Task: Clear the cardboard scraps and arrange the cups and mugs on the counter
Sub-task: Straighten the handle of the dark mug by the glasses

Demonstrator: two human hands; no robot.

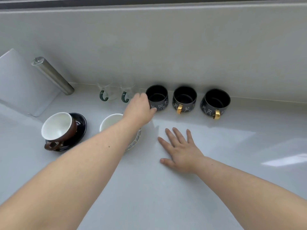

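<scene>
Three black cat-print mugs stand in a row against the back wall: the left mug, the middle mug and the right mug, the last two showing gold handles. My left hand grips the left mug's near side, hiding its handle. My right hand lies flat on the counter, fingers spread, holding nothing. Two clear glass cups with green handles stand left of the mugs. A brown cup tilts on a dark saucer. A white cup on a patterned saucer sits under my left forearm.
A steel cylinder leans at the back left beside a white board propped on the wall. The white counter stretches to the right and toward me. No cardboard scraps are in view.
</scene>
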